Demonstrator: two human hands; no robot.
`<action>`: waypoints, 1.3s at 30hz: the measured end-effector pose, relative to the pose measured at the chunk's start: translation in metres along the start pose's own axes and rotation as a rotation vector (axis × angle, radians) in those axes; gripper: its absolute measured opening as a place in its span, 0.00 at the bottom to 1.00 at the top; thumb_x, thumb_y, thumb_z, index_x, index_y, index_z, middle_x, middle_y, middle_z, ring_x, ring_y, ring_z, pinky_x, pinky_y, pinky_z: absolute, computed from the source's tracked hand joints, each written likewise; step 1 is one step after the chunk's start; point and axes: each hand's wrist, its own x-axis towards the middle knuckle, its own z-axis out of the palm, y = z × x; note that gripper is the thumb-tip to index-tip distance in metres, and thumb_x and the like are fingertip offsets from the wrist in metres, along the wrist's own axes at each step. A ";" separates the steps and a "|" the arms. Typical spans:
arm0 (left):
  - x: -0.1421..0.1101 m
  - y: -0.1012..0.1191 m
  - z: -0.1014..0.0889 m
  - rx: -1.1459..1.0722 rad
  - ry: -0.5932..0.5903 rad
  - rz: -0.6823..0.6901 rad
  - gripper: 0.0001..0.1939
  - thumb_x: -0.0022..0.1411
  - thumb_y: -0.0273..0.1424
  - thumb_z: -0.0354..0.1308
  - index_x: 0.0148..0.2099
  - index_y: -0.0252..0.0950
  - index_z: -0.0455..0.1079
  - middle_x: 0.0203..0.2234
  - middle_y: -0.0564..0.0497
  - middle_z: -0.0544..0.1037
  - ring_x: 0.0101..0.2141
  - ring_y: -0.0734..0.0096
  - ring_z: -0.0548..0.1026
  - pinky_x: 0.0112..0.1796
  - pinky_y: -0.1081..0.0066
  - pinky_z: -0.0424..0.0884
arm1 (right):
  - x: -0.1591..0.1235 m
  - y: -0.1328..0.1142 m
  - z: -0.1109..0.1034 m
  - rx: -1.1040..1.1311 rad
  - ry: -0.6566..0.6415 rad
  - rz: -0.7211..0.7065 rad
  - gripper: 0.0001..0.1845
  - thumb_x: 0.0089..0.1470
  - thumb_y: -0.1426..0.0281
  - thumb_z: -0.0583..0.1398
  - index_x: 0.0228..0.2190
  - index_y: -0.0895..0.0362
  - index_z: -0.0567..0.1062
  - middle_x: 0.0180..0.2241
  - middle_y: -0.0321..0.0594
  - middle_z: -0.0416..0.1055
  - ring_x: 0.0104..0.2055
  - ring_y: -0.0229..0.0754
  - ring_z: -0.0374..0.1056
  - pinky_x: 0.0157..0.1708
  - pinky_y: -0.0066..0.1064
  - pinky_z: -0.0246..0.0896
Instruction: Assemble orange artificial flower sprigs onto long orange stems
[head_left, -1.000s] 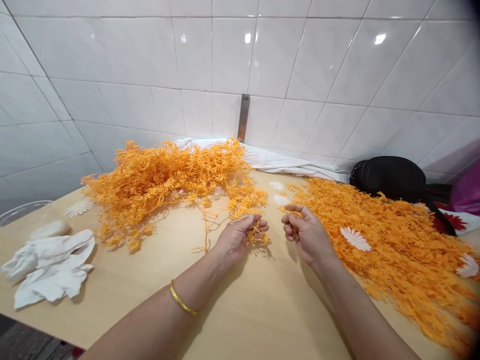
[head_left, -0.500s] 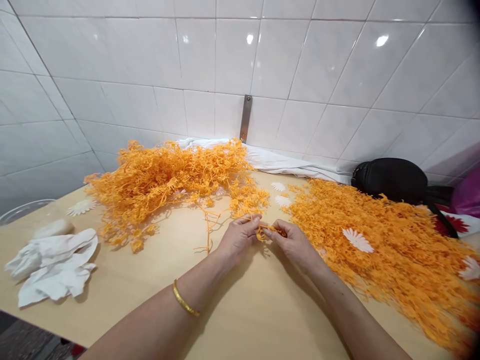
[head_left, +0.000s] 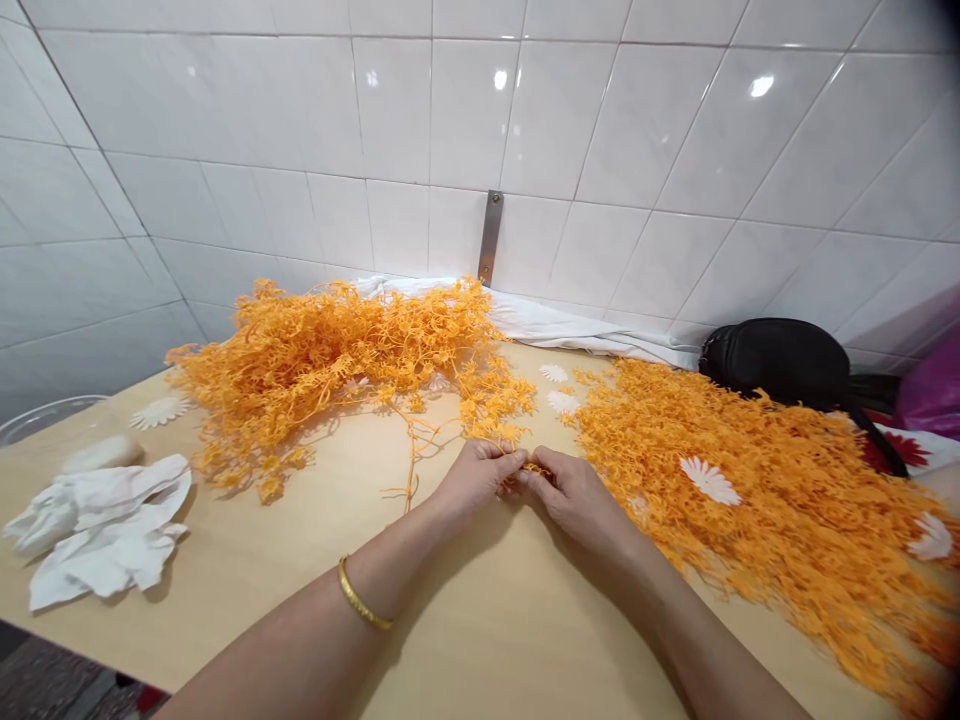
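My left hand (head_left: 480, 475), with a gold bangle (head_left: 360, 597) on its wrist, pinches a thin orange artificial stem (head_left: 450, 424). My right hand (head_left: 574, 492) is closed on a small orange plastic sprig (head_left: 534, 466) right beside the left fingertips. The fingers of both hands almost touch, and they hide most of the sprig. A branching orange stem (head_left: 411, 460) lies on the table just left of my left hand. Behind it rises a heap of orange artificial foliage (head_left: 330, 350). To the right of my right hand spreads a second pile of loose orange sprigs (head_left: 720, 440).
White paper-like petals (head_left: 711, 481) lie on and around the piles. Crumpled white cloth (head_left: 105, 525) is on the left of the wooden table (head_left: 480, 640). A black bag (head_left: 776, 362) stands at the back right. White fabric (head_left: 570, 322) runs along the tiled wall (head_left: 420, 110).
My right hand has moved slightly left, closing the gap to my left fingertips. The sprig between them is now more covered. The piles look the same.
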 end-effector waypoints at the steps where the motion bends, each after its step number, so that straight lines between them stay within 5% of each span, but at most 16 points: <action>1: 0.000 0.001 -0.001 0.031 -0.003 0.001 0.10 0.47 0.31 0.59 0.22 0.28 0.71 0.16 0.47 0.71 0.16 0.78 0.64 0.21 0.76 0.58 | 0.000 -0.001 -0.001 -0.012 0.006 -0.021 0.12 0.52 0.65 0.49 0.24 0.55 0.69 0.24 0.35 0.68 0.26 0.37 0.60 0.26 0.27 0.49; 6: 0.000 0.005 -0.006 0.072 -0.078 0.004 0.11 0.48 0.32 0.58 0.19 0.29 0.70 0.11 0.49 0.68 0.14 0.79 0.62 0.18 0.76 0.55 | 0.000 -0.005 -0.005 0.228 -0.135 -0.102 0.15 0.53 0.65 0.48 0.24 0.55 0.70 0.24 0.35 0.67 0.27 0.36 0.59 0.28 0.27 0.50; 11: -0.001 0.007 -0.006 -0.304 -0.193 -0.074 0.10 0.51 0.29 0.56 0.21 0.28 0.69 0.14 0.49 0.69 0.17 0.78 0.66 0.21 0.77 0.60 | 0.002 -0.002 -0.003 0.805 -0.221 0.076 0.16 0.50 0.59 0.52 0.20 0.58 0.67 0.15 0.31 0.55 0.16 0.30 0.46 0.16 0.24 0.38; 17: 0.003 0.009 -0.010 -0.785 -0.003 -0.084 0.11 0.55 0.26 0.51 0.22 0.31 0.63 0.16 0.52 0.67 0.22 0.79 0.68 0.30 0.76 0.67 | 0.004 -0.004 -0.027 1.203 0.177 0.041 0.19 0.47 0.59 0.54 0.15 0.55 0.55 0.13 0.27 0.44 0.13 0.30 0.40 0.13 0.23 0.37; 23: 0.009 -0.001 -0.004 -0.688 -0.026 -0.078 0.11 0.56 0.34 0.51 0.33 0.31 0.67 0.32 0.45 0.73 0.34 0.68 0.72 0.37 0.67 0.67 | 0.007 0.006 -0.017 1.028 0.011 0.328 0.11 0.42 0.64 0.60 0.26 0.59 0.69 0.23 0.35 0.63 0.16 0.27 0.47 0.15 0.23 0.35; 26: 0.009 -0.004 -0.003 -0.624 0.045 -0.051 0.09 0.55 0.34 0.52 0.35 0.34 0.68 0.34 0.47 0.72 0.32 0.72 0.71 0.35 0.71 0.67 | 0.006 0.002 -0.004 0.962 -0.095 0.288 0.14 0.42 0.63 0.61 0.31 0.59 0.70 0.18 0.30 0.58 0.16 0.26 0.43 0.15 0.23 0.32; 30: 0.005 -0.003 0.002 -0.555 0.041 -0.038 0.09 0.53 0.33 0.53 0.35 0.33 0.69 0.33 0.47 0.73 0.29 0.73 0.71 0.30 0.73 0.66 | 0.005 -0.011 0.009 0.891 -0.079 0.288 0.16 0.41 0.60 0.62 0.30 0.58 0.70 0.13 0.25 0.49 0.15 0.27 0.40 0.15 0.23 0.32; 34: 0.002 -0.004 0.007 -0.515 -0.034 -0.081 0.10 0.54 0.32 0.51 0.33 0.30 0.70 0.27 0.47 0.72 0.25 0.73 0.70 0.26 0.73 0.66 | 0.007 -0.014 0.021 0.839 -0.032 0.267 0.15 0.42 0.59 0.61 0.23 0.59 0.69 0.13 0.27 0.50 0.16 0.28 0.42 0.15 0.23 0.36; 39: 0.007 -0.005 0.001 -0.568 0.060 -0.122 0.10 0.55 0.27 0.50 0.28 0.28 0.71 0.28 0.46 0.73 0.27 0.77 0.70 0.30 0.78 0.65 | 0.010 -0.007 0.021 0.645 0.016 0.101 0.14 0.46 0.62 0.57 0.18 0.59 0.67 0.19 0.32 0.57 0.22 0.32 0.51 0.22 0.25 0.47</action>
